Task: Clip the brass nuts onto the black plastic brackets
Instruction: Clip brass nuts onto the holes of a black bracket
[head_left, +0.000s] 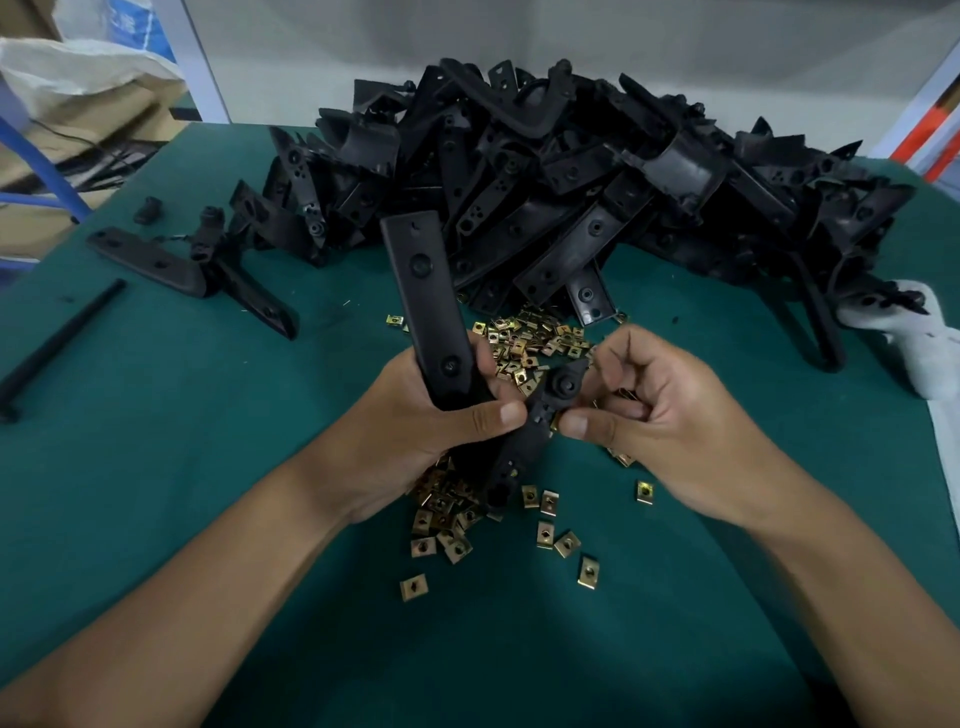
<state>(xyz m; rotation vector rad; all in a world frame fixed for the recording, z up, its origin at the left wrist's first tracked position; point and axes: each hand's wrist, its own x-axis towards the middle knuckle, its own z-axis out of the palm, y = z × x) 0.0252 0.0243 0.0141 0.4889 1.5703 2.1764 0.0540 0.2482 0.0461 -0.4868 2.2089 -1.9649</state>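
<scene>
My left hand (441, 415) grips the black bracket (431, 312) above the brass nuts (530, 343), right-hand fingers (576, 423) pinching one nut at its edge; misaligned, it may slip off.

Matt black plastic bracket (423, 291) — shiny brass nuts (530, 343).

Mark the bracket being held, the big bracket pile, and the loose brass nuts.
held bracket (423, 291), head view, flat face of its upright arm.
bracket pile (571, 171), head view, middle of the heap.
brass nuts (530, 338), head view, cluster behind the hands.
</scene>
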